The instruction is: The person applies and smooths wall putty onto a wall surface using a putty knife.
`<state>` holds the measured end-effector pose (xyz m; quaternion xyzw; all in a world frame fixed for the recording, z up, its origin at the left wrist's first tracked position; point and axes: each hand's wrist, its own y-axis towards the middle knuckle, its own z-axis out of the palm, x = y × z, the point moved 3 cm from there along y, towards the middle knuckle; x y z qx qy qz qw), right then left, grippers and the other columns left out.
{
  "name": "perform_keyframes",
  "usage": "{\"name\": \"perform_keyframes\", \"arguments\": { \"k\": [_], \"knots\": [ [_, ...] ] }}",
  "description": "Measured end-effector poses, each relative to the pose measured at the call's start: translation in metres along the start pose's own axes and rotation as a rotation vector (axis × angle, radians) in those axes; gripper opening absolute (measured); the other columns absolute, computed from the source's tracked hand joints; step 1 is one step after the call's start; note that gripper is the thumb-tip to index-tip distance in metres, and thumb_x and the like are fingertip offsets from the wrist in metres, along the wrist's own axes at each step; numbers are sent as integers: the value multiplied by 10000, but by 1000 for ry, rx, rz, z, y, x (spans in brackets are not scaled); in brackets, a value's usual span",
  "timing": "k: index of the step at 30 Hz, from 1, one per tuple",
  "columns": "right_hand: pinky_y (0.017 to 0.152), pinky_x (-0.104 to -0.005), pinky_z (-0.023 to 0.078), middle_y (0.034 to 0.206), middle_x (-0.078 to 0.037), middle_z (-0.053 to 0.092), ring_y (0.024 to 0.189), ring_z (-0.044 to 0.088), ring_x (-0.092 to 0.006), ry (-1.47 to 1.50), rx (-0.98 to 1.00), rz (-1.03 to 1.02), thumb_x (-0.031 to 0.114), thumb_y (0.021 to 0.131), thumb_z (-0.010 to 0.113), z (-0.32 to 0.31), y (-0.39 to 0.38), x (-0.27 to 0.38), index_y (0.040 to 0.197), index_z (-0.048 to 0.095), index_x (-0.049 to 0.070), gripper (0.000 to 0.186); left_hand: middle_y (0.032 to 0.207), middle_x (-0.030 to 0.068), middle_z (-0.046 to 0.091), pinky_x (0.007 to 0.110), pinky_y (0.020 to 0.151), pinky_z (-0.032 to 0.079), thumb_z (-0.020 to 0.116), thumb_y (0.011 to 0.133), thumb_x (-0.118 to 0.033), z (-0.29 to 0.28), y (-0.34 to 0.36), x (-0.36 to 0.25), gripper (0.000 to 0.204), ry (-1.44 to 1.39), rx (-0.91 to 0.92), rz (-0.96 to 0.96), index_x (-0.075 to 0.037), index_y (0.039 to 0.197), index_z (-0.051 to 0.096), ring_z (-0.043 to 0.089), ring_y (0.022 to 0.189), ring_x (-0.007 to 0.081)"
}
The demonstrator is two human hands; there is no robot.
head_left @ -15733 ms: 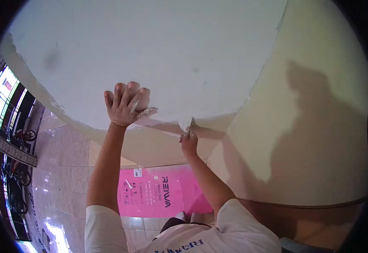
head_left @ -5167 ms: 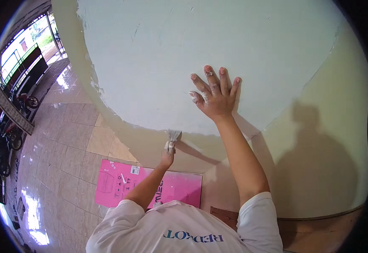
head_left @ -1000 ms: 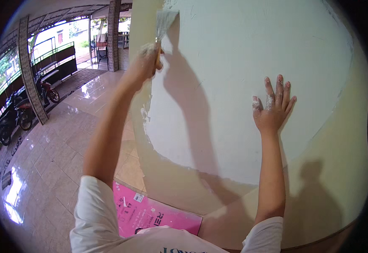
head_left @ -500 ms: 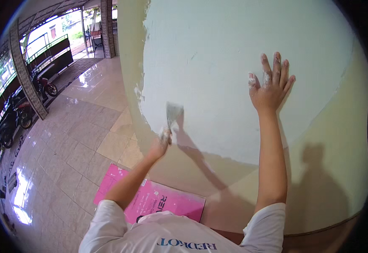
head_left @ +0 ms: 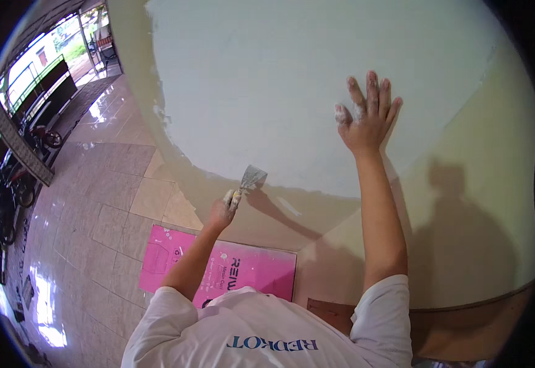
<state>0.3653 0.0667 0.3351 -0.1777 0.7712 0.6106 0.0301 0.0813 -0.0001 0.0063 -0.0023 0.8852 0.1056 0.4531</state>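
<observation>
My left hand (head_left: 223, 210) is closed around the handle of a putty knife (head_left: 253, 176). The knife's grey blade points up and lies at or very near the lower edge of a large whitish putty patch (head_left: 267, 110) on the wall. Whether the blade touches the wall I cannot tell. My right hand (head_left: 368, 116) rests on the patch farther right, fingers spread, with white smears on the thumb and fingers. Below the patch the bare wall (head_left: 243, 224) is beige. A short pale streak (head_left: 290, 207) shows on it, right of the blade.
A flat pink cardboard piece (head_left: 255, 270) lies at the wall's foot below my left arm. Glossy floor tiles (head_left: 96, 208) stretch left toward a pillar (head_left: 19, 138) and parked motorcycles (head_left: 19, 184). Brown cardboard (head_left: 463, 331) lies low at the right. My shadow (head_left: 457, 227) falls on the wall.
The view has shifted, so the wall sits farther left. The putty knife has moved down to the patch's lower edge and tilted right. A pale streak now shows below it. My right hand stays spread.
</observation>
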Motion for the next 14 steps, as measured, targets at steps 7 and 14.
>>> {"name": "perform_keyframes", "arguments": {
  "k": [7,14],
  "knots": [
    [1124,-560,-20,1536,-62,253,1434,144,-303,-43,7,-13,502,945,381,11,-100,-50,1412,408,275,520,876,132,662,463,666,484,571,892,-395,-5,26,-63,298,273,28,221,-143,1046,610,625,801,356],
    [1104,-621,-28,1578,-9,92,1449,30,-295,-62,84,43,574,896,434,22,-144,-79,1468,242,373,636,931,80,675,424,694,507,602,855,-430,26,35,-122,312,501,212,348,-245,1106,615,643,835,290]
  ]
}}
